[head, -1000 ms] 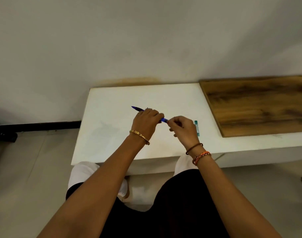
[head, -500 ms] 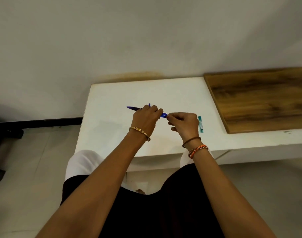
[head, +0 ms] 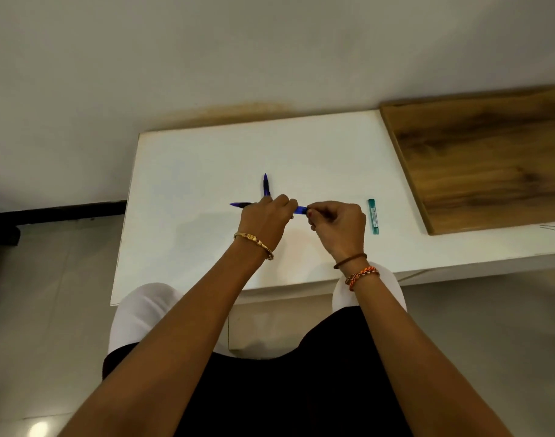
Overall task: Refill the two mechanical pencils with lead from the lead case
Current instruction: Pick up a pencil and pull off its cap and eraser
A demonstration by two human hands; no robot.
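My left hand (head: 267,219) grips a blue mechanical pencil (head: 300,210) held level above the white table (head: 188,222), its tip sticking out to the left. My right hand (head: 339,223) pinches the pencil's back end with thumb and fingertips. A second blue pencil (head: 265,184) lies on the table just beyond my left hand, pointing away from me, partly hidden by the hand. The teal lead case (head: 373,216) lies flat to the right of my right hand, untouched.
A brown wooden board (head: 484,159) covers the right part of the table. The wall stands directly behind the table. My knees sit under the near table edge (head: 270,288).
The camera view has tilted, so the second pencil behind my left hand now shows more. Both hands stay together on the held pencil at its back end.
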